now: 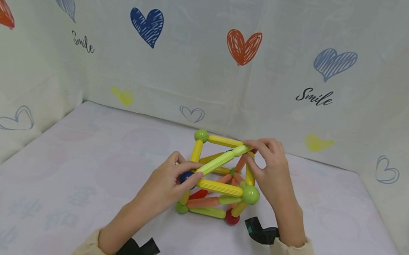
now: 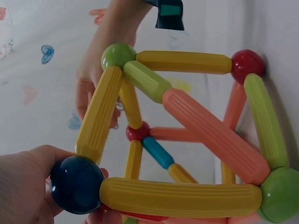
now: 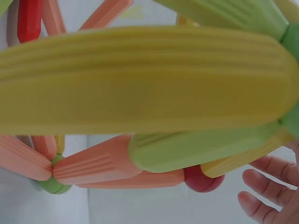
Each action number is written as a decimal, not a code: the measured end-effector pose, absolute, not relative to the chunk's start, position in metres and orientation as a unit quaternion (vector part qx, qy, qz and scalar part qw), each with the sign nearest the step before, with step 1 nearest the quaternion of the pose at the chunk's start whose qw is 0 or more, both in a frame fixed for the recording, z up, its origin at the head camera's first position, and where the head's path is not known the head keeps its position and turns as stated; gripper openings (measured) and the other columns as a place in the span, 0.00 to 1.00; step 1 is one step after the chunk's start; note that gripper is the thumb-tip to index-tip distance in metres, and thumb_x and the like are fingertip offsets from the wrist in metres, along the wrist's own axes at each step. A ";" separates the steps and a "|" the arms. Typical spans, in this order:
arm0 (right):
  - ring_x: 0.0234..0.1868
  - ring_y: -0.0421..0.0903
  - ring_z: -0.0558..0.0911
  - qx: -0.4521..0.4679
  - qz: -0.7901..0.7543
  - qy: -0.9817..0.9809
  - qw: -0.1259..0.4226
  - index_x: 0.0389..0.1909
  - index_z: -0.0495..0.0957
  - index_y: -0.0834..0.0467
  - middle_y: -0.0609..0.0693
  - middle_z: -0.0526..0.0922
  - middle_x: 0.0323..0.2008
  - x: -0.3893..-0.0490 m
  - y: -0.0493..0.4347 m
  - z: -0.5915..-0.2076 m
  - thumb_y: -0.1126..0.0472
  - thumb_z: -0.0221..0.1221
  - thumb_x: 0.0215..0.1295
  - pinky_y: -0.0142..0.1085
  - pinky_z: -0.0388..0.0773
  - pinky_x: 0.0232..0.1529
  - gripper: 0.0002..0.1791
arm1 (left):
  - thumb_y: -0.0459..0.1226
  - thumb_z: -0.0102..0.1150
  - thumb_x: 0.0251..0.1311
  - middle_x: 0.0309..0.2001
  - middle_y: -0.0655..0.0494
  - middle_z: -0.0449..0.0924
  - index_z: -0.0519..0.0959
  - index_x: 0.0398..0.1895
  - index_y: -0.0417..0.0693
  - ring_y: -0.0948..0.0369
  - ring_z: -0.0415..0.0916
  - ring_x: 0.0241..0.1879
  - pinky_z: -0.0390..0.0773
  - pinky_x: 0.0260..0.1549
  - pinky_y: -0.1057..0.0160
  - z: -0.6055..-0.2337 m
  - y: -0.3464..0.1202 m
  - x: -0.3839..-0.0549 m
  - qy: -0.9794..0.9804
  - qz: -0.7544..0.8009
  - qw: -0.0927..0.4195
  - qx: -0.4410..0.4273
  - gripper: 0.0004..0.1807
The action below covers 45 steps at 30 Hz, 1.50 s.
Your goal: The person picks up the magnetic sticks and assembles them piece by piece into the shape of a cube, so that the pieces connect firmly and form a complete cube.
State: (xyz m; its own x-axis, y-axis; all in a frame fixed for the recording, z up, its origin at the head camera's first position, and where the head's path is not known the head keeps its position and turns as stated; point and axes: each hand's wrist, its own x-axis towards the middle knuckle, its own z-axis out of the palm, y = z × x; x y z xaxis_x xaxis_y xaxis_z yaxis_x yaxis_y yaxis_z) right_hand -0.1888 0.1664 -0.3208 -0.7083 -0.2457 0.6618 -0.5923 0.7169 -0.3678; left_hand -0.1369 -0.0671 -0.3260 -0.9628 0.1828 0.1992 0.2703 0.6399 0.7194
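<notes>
A box-shaped frame of magnetic sticks and balls stands on the table in front of me. Across its top slants a light-green stick [image 1: 217, 163], from the dark blue ball [image 2: 77, 184] at the near left corner towards the far right corner. My left hand [image 1: 161, 181] holds that blue ball between thumb and fingers, with the stick's near end against it. At the far end, my right hand [image 1: 275, 174] pinches the light-green stick near a red ball mostly hidden by the fingers. A yellow stick [image 1: 220, 187] joins the blue ball to a green ball [image 1: 250, 194].
Salmon, red and green sticks brace the frame's sides and base, with another red ball [image 1: 232, 217] at the front bottom corner. The pale tabletop [image 1: 89, 164] meets a white cloth backdrop [image 1: 195, 79] printed with hearts. Black camera mounts [image 1: 262, 231] sit at both wrists.
</notes>
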 end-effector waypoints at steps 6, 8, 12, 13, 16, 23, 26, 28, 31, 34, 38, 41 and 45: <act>0.48 0.54 0.66 0.228 0.307 -0.886 0.261 0.45 0.80 0.57 0.57 0.73 0.44 -0.193 0.167 -0.327 0.67 0.67 0.52 0.45 0.68 0.44 0.17 | 0.44 0.57 0.61 0.35 0.54 0.64 0.80 0.50 0.49 0.63 0.65 0.26 0.69 0.18 0.71 -0.327 -0.065 -0.137 -0.905 -0.402 0.055 -0.125 0.17; 0.48 0.54 0.65 0.216 0.313 -0.891 0.247 0.45 0.80 0.57 0.57 0.72 0.46 -0.193 0.167 -0.327 0.65 0.67 0.52 0.44 0.67 0.43 0.17 | 0.44 0.57 0.61 0.35 0.53 0.64 0.79 0.50 0.49 0.63 0.65 0.26 0.68 0.18 0.70 -0.328 -0.065 -0.136 -0.906 -0.400 0.058 -0.127 0.17; 0.47 0.54 0.63 0.197 0.327 -0.898 0.218 0.47 0.80 0.58 0.58 0.69 0.49 -0.193 0.167 -0.326 0.64 0.66 0.53 0.43 0.65 0.40 0.18 | 0.45 0.56 0.61 0.35 0.53 0.63 0.79 0.50 0.50 0.62 0.65 0.26 0.68 0.18 0.70 -0.328 -0.064 -0.137 -0.908 -0.393 0.063 -0.132 0.16; 0.47 0.54 0.63 0.195 0.330 -0.899 0.213 0.47 0.80 0.58 0.58 0.69 0.50 -0.193 0.167 -0.325 0.64 0.66 0.54 0.43 0.66 0.40 0.17 | 0.45 0.55 0.62 0.35 0.53 0.63 0.79 0.50 0.50 0.62 0.65 0.26 0.68 0.18 0.70 -0.328 -0.063 -0.137 -0.908 -0.391 0.064 -0.132 0.16; 0.48 0.54 0.63 0.189 0.337 -0.900 0.200 0.48 0.79 0.58 0.59 0.68 0.52 -0.193 0.167 -0.325 0.65 0.65 0.55 0.42 0.67 0.41 0.17 | 0.45 0.55 0.62 0.36 0.53 0.63 0.79 0.50 0.51 0.62 0.65 0.25 0.68 0.18 0.70 -0.329 -0.062 -0.137 -0.910 -0.387 0.064 -0.131 0.16; 0.55 0.56 0.62 0.175 0.362 -0.899 0.173 0.49 0.78 0.59 0.60 0.66 0.57 -0.193 0.165 -0.325 0.65 0.63 0.57 0.44 0.70 0.44 0.17 | 0.45 0.54 0.62 0.36 0.53 0.63 0.79 0.49 0.52 0.62 0.65 0.25 0.68 0.18 0.70 -0.329 -0.061 -0.137 -0.911 -0.384 0.065 -0.131 0.15; 0.58 0.57 0.62 0.165 0.376 -0.898 0.157 0.50 0.78 0.59 0.61 0.65 0.59 -0.194 0.165 -0.325 0.64 0.62 0.58 0.47 0.71 0.46 0.17 | 0.45 0.54 0.62 0.36 0.53 0.63 0.79 0.49 0.52 0.63 0.65 0.25 0.68 0.18 0.70 -0.329 -0.061 -0.136 -0.911 -0.385 0.066 -0.132 0.15; 0.59 0.57 0.64 0.159 0.386 -0.897 0.146 0.50 0.78 0.60 0.61 0.65 0.60 -0.194 0.166 -0.325 0.63 0.62 0.58 0.48 0.72 0.47 0.17 | 0.46 0.54 0.62 0.36 0.52 0.62 0.78 0.50 0.52 0.63 0.64 0.25 0.67 0.17 0.70 -0.329 -0.061 -0.136 -0.912 -0.383 0.064 -0.135 0.16; 0.58 0.55 0.67 0.152 0.401 -0.894 0.132 0.51 0.76 0.61 0.60 0.64 0.60 -0.195 0.166 -0.326 0.63 0.61 0.59 0.49 0.73 0.48 0.18 | 0.48 0.54 0.62 0.36 0.53 0.62 0.77 0.51 0.53 0.63 0.64 0.24 0.67 0.17 0.71 -0.330 -0.061 -0.136 -0.913 -0.380 0.060 -0.138 0.17; 0.56 0.55 0.69 0.151 0.405 -0.893 0.125 0.54 0.74 0.61 0.60 0.64 0.60 -0.195 0.166 -0.326 0.62 0.61 0.60 0.48 0.73 0.48 0.20 | 0.50 0.54 0.62 0.36 0.52 0.61 0.77 0.52 0.54 0.63 0.65 0.25 0.68 0.17 0.71 -0.330 -0.061 -0.137 -0.912 -0.381 0.052 -0.142 0.19; 0.51 0.55 0.71 0.151 0.403 -0.894 0.122 0.56 0.72 0.61 0.61 0.64 0.59 -0.194 0.166 -0.325 0.61 0.60 0.61 0.46 0.74 0.47 0.22 | 0.52 0.56 0.60 0.38 0.53 0.61 0.74 0.55 0.54 0.63 0.66 0.26 0.69 0.18 0.70 -0.329 -0.064 -0.137 -0.911 -0.384 0.027 -0.148 0.23; 0.46 0.54 0.74 0.148 0.402 -0.896 0.118 0.56 0.72 0.61 0.61 0.64 0.59 -0.193 0.167 -0.324 0.60 0.59 0.62 0.43 0.75 0.46 0.22 | 0.53 0.58 0.57 0.40 0.53 0.59 0.72 0.58 0.56 0.62 0.67 0.27 0.70 0.19 0.71 -0.328 -0.069 -0.138 -0.907 -0.390 -0.002 -0.161 0.26; 0.39 0.52 0.77 0.141 0.401 -0.899 0.105 0.56 0.72 0.59 0.60 0.66 0.59 -0.190 0.169 -0.321 0.58 0.58 0.63 0.36 0.75 0.40 0.21 | 0.51 0.60 0.56 0.40 0.53 0.62 0.71 0.60 0.57 0.62 0.68 0.32 0.74 0.28 0.71 -0.322 -0.082 -0.140 -0.891 -0.407 -0.043 -0.198 0.27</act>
